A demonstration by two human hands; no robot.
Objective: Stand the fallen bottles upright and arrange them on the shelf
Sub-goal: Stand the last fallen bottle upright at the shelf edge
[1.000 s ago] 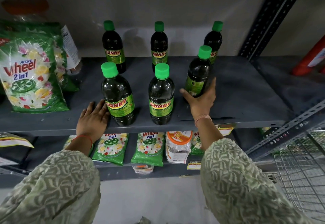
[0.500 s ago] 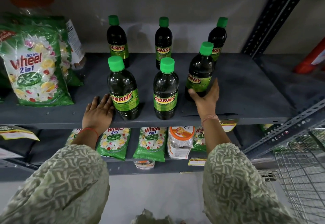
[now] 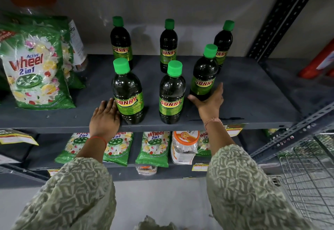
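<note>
Several dark SUNNY bottles with green caps stand upright on the grey shelf (image 3: 244,92) in two rows. The back row holds a left bottle (image 3: 120,43), a middle bottle (image 3: 168,45) and a right bottle (image 3: 223,42). In front stand a left bottle (image 3: 128,94), a middle bottle (image 3: 171,92) and a right bottle (image 3: 204,74), which sits a little farther back than its neighbours. My right hand (image 3: 209,103) cups the base of the front right bottle, thumb on its left and fingers on its right. My left hand (image 3: 105,119) lies flat on the shelf, fingertips against the front left bottle.
A Wheel detergent bag (image 3: 36,67) leans at the shelf's left, with an orange-lidded jar (image 3: 30,0) behind it. The lower shelf holds more detergent bags (image 3: 153,146) and a jar (image 3: 184,145). A slotted metal post (image 3: 282,16) and a wire basket (image 3: 310,172) are at the right.
The front right bottle has turned in my right hand so its label now faces me. My left hand has stayed beside the front left bottle.
</note>
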